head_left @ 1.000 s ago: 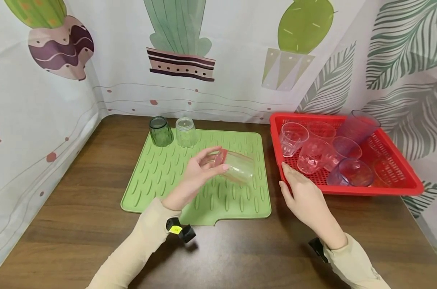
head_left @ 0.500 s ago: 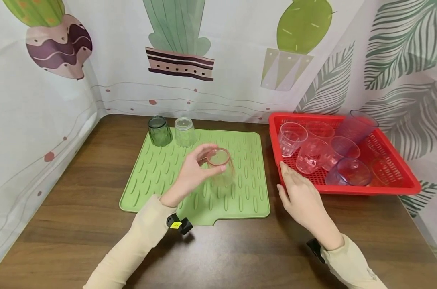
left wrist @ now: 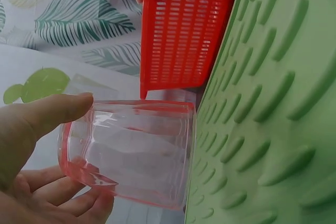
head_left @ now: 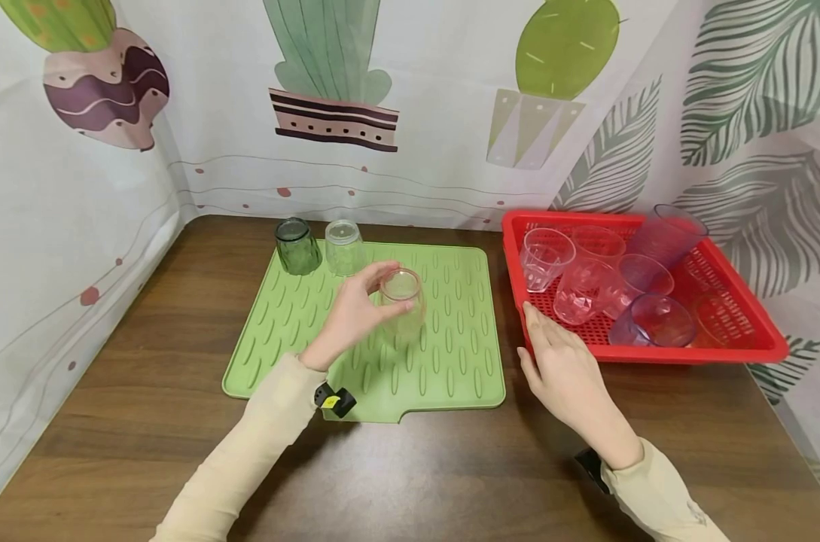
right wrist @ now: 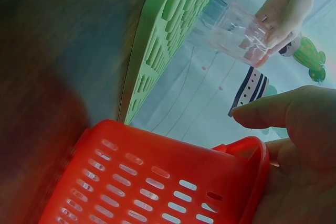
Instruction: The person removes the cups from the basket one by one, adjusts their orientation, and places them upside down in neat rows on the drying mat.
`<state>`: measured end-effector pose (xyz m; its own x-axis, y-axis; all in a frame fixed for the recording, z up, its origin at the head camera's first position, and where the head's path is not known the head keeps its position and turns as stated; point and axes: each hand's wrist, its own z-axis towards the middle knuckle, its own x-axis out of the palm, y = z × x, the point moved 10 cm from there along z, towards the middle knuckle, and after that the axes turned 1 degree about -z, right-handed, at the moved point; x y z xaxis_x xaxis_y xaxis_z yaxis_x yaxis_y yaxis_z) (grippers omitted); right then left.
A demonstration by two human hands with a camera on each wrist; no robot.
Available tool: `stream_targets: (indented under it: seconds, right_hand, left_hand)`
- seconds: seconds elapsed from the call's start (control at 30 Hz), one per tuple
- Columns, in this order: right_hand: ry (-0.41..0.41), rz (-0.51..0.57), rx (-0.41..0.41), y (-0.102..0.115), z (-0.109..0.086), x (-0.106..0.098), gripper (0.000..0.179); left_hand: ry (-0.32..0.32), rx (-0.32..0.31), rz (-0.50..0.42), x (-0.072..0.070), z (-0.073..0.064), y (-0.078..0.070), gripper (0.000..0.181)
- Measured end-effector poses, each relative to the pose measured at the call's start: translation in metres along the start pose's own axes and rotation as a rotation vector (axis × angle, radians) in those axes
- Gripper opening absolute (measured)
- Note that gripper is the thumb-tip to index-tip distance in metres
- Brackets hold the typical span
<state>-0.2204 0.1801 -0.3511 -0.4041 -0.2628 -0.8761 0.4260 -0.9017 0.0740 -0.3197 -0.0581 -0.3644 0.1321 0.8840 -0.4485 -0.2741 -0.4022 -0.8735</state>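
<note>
My left hand grips a clear, pink-tinted drinking glass around its base end, thumb on one side and fingers on the other. Upside down, the glass has its mouth right at the ribbed green drying mat. Behind it, near the mat's back left corner, a dark green glass and a clear glass stand inverted. My right hand rests on the near left corner of the red plastic basket, its straight fingers over the rim and the thumb held apart outside.
Several clear tumblers and purple-tinted tumblers sit in the basket, right of the mat. Brown wooden tabletop extends in front. A cactus-printed cloth hangs along the back and sides.
My left hand has turned the pink-tinted glass from lying sideways to base-up and brought it slightly left, down to the mat. The right hand stays at the basket.
</note>
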Motion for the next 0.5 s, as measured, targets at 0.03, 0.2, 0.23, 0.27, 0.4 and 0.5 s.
stream_targets:
  seconds: [0.03,0.2,0.23,0.27,0.4,0.5]
  right_hand:
    - [-0.001,-0.001,-0.001,0.0,0.0,0.0,0.063]
    - [-0.008,-0.006,-0.01,0.0,0.0,0.0,0.063]
    - [-0.009,-0.008,-0.01,0.0,0.0,0.0,0.063]
    - [-0.008,-0.009,-0.011,0.0,0.0,0.0,0.063]
    - [-0.003,-0.015,-0.01,0.0,0.0,0.0,0.064]
    - [0.007,-0.014,-0.007,0.0,0.0,0.001,0.064]
  left_hand:
    - [0.003,-0.002,-0.004,0.0,0.001,0.001,0.065]
    - [0.014,-0.017,-0.016,-0.001,0.007,0.004,0.066]
    - [0.014,-0.022,-0.015,-0.002,0.009,0.004,0.066]
    - [0.013,-0.026,-0.014,-0.002,0.011,0.004,0.066]
    - [-0.001,-0.043,-0.008,-0.005,0.02,0.008,0.069]
    - [-0.019,-0.055,-0.013,-0.009,0.026,0.011,0.069]
